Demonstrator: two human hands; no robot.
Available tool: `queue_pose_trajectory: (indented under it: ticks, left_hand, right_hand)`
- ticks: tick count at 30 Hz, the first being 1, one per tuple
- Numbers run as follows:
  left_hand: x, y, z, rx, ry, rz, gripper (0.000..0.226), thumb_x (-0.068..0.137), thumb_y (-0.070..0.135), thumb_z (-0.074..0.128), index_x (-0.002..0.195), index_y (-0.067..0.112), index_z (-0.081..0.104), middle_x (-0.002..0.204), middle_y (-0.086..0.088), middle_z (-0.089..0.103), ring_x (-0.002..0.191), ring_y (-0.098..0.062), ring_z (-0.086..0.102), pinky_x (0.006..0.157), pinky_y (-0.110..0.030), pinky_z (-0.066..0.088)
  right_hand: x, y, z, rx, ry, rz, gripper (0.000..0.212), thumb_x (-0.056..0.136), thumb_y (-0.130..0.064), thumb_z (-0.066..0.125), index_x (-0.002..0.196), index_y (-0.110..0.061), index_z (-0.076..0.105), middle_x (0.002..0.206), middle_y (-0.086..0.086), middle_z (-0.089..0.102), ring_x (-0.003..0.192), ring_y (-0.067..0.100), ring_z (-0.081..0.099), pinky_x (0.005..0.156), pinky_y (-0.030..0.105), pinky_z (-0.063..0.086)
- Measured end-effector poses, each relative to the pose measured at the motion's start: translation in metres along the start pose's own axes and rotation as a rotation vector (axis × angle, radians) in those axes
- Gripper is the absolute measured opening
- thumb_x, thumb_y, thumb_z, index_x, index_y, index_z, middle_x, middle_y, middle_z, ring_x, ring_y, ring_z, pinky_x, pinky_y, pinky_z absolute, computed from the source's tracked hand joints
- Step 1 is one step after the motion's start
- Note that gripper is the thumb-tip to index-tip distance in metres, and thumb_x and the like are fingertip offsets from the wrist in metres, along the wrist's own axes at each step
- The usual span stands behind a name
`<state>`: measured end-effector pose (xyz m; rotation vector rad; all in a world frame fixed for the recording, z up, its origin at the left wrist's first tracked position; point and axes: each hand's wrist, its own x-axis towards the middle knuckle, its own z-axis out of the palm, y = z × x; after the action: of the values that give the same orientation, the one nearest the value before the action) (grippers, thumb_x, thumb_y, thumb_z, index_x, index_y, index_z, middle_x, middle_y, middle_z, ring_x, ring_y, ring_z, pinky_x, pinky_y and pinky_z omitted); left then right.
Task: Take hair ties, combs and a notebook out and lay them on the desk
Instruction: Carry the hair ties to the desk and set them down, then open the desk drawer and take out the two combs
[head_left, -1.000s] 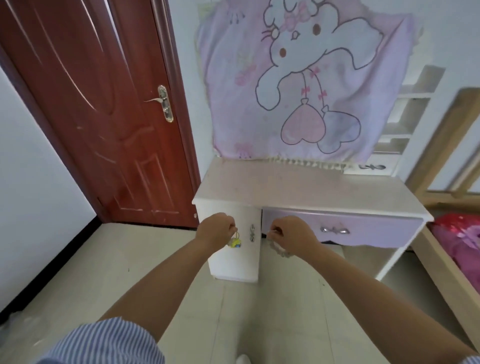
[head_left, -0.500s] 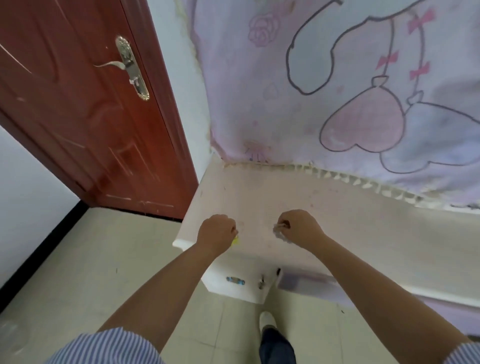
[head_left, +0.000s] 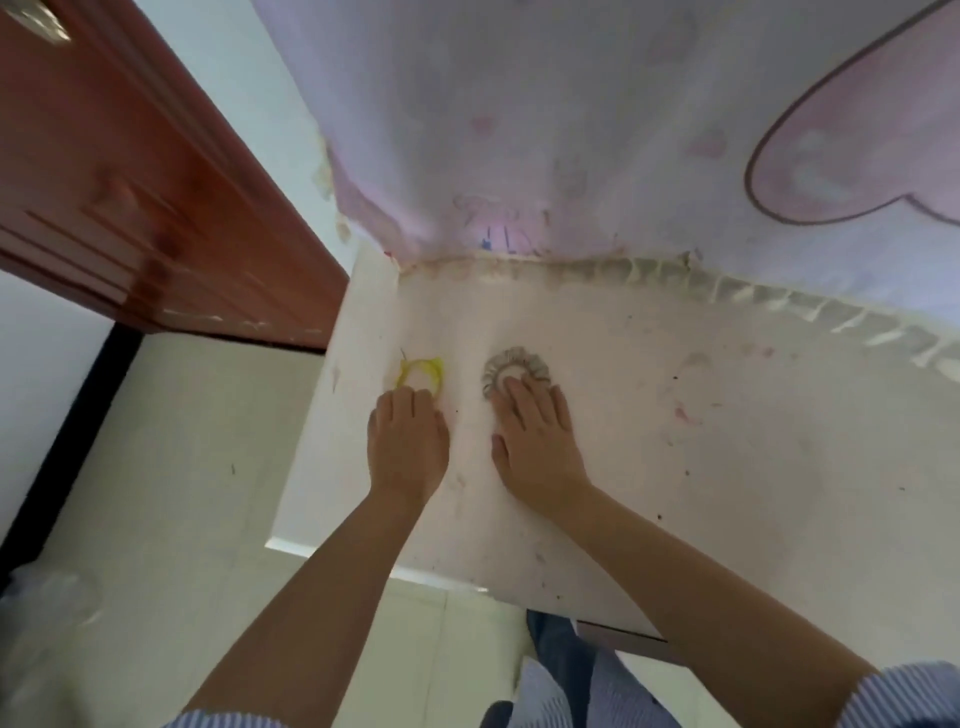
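Observation:
A thin yellow hair tie (head_left: 422, 371) lies flat on the pale desk top (head_left: 701, 441) near its left edge. A grey ruffled scrunchie (head_left: 514, 366) lies to its right. My left hand (head_left: 408, 447) rests palm down with its fingertips touching the near side of the yellow tie. My right hand (head_left: 537, 436) lies flat, fingers spread, fingertips on the scrunchie's near rim. Neither hand grips anything. No comb or notebook is in view.
A pink cartoon cloth (head_left: 597, 130) hangs on the wall behind the desk, with a frilled hem (head_left: 727, 291) along the back. A red-brown door (head_left: 130, 171) stands to the left. Tiled floor (head_left: 171, 493) lies left of the desk, and a drawer front (head_left: 618, 631) shows below the front edge.
Both fists carried the hair ties from the drawer level up over the desk top. They have opened and set the yellow tie and the scrunchie down flat.

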<state>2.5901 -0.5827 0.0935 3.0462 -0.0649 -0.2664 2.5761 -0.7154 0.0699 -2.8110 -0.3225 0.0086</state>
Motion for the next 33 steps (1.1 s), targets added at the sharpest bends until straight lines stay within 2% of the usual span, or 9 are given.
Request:
queue_pose_trajectory:
  ticks: [1, 5, 10, 12, 15, 20, 24, 29, 33]
  left_hand:
    - [-0.003, -0.001, 0.003, 0.008, 0.015, 0.023, 0.021, 0.062, -0.005, 0.077, 0.078, -0.009, 0.065, 0.075, -0.027, 0.067, 0.071, -0.042, 0.066, 0.065, -0.042, 0.058]
    - [-0.027, -0.004, 0.012, -0.032, 0.035, -0.006, 0.041, 0.084, 0.005, 0.059, 0.121, -0.010, 0.050, 0.125, -0.033, 0.052, 0.121, -0.044, 0.047, 0.103, -0.048, 0.039]
    - [-0.084, 0.018, 0.026, -0.016, 0.064, 0.118, 0.043, 0.093, 0.013, 0.047, 0.131, -0.007, 0.043, 0.140, -0.030, 0.040, 0.136, -0.040, 0.029, 0.115, -0.044, 0.023]
    - [-0.113, 0.041, 0.036, -0.043, 0.054, 0.204, 0.042, 0.090, 0.009, 0.052, 0.127, -0.011, 0.045, 0.137, -0.032, 0.043, 0.134, -0.044, 0.032, 0.114, -0.047, 0.027]
    - [-0.162, 0.083, 0.056, -0.076, 0.081, 0.385, 0.043, 0.076, 0.000, 0.069, 0.113, -0.017, 0.056, 0.121, -0.038, 0.056, 0.119, -0.054, 0.048, 0.097, -0.060, 0.041]
    - [-0.233, 0.155, 0.087, -0.026, 0.035, 0.590, 0.059, 0.046, 0.004, 0.086, 0.101, -0.008, 0.067, 0.109, -0.030, 0.068, 0.104, -0.047, 0.062, 0.079, -0.061, 0.051]
    - [-0.249, 0.199, 0.105, 0.020, 0.044, 0.567, 0.068, 0.040, 0.007, 0.087, 0.104, -0.006, 0.067, 0.113, -0.034, 0.064, 0.104, -0.049, 0.061, 0.077, -0.065, 0.049]
    - [-0.241, 0.228, 0.124, 0.044, 0.146, 0.475, 0.077, 0.047, 0.008, 0.083, 0.114, 0.001, 0.048, 0.113, -0.035, 0.063, 0.105, -0.049, 0.060, 0.082, -0.066, 0.047]
    - [-0.238, 0.235, 0.126, 0.077, 0.273, 0.398, 0.059, 0.054, 0.007, 0.083, 0.109, -0.003, 0.063, 0.102, -0.033, 0.067, 0.094, -0.047, 0.065, 0.083, -0.063, 0.047]
  right_hand:
    - [0.000, 0.001, 0.000, -0.001, 0.031, -0.020, 0.044, 0.071, -0.019, 0.051, 0.108, -0.002, 0.066, 0.107, 0.018, 0.071, 0.101, 0.036, 0.066, 0.083, 0.057, 0.051]
    - [-0.014, 0.006, -0.004, 0.137, 0.091, -0.044, 0.057, 0.057, 0.001, 0.076, 0.111, 0.007, 0.061, 0.116, 0.029, 0.064, 0.108, 0.049, 0.058, 0.084, 0.064, 0.047]
    - [-0.098, 0.034, -0.017, 0.158, 0.087, 0.033, 0.046, 0.068, 0.007, 0.068, 0.113, 0.012, 0.058, 0.123, 0.036, 0.056, 0.115, 0.054, 0.049, 0.092, 0.067, 0.041]
    - [-0.153, 0.053, -0.021, 0.106, 0.129, 0.081, 0.040, 0.068, 0.007, 0.066, 0.107, 0.013, 0.061, 0.115, 0.036, 0.061, 0.108, 0.053, 0.055, 0.087, 0.066, 0.047]
    - [-0.241, 0.083, -0.023, 0.026, 0.190, 0.179, 0.037, 0.064, 0.008, 0.072, 0.100, 0.013, 0.065, 0.108, 0.034, 0.065, 0.102, 0.052, 0.060, 0.082, 0.066, 0.049]
    - [-0.359, 0.132, -0.035, -0.074, 0.149, 0.382, 0.038, 0.061, 0.006, 0.067, 0.098, 0.015, 0.063, 0.105, 0.037, 0.064, 0.099, 0.053, 0.060, 0.080, 0.065, 0.047]
    - [-0.388, 0.176, -0.033, -0.176, 0.073, 0.478, 0.049, 0.054, 0.012, 0.078, 0.101, 0.011, 0.064, 0.101, 0.031, 0.069, 0.095, 0.045, 0.066, 0.078, 0.061, 0.051]
    - [-0.368, 0.202, -0.001, -0.111, -0.101, 0.466, 0.054, 0.079, -0.013, 0.066, 0.129, -0.005, 0.049, 0.130, 0.020, 0.056, 0.125, 0.029, 0.049, 0.108, 0.054, 0.030]
    - [-0.354, 0.208, 0.007, -0.124, -0.074, 0.553, 0.032, 0.082, -0.019, 0.060, 0.112, -0.007, 0.059, 0.113, 0.016, 0.064, 0.115, 0.029, 0.052, 0.100, 0.046, 0.034]
